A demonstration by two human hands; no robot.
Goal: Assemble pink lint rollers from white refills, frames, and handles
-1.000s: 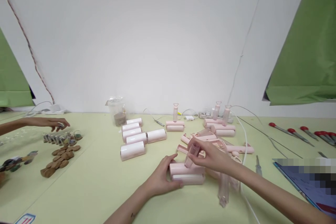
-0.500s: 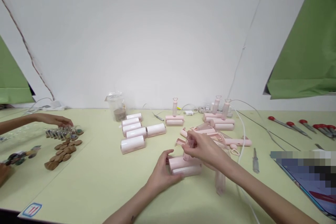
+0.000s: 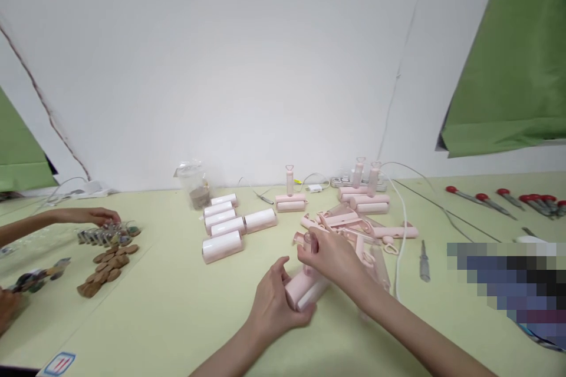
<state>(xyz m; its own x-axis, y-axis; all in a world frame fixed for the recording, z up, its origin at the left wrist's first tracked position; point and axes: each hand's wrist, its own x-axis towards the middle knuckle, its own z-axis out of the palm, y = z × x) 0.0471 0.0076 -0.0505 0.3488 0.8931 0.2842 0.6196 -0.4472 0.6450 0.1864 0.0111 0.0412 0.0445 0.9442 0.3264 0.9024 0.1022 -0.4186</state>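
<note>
A pink lint roller (image 3: 300,287) with a white sticky roll lies slanted just above or on the table; I cannot tell whether it touches. My left hand (image 3: 272,301) grips its left end, thumb below and fingers behind. The fingers of my right hand (image 3: 333,256) are closed around the clear pink handle (image 3: 308,242) that rises from the roller's body. Part of that handle is hidden by the fingers. Just behind my right hand, loose pink handles and covers (image 3: 347,221) lie in a heap.
Several white sticky rolls (image 3: 222,245) lie to the left. Pink lint rollers (image 3: 290,201) stand farther back by the wall. On the right are a screwdriver (image 3: 424,262), a white cable (image 3: 402,247) and red-ended tools (image 3: 493,203). Another person's hand (image 3: 104,217) handles small items at far left.
The lint roller has turned from nearly level to slanted, its left end swinging towards me. Both my hands stay on it. The whole view has shifted slightly.
</note>
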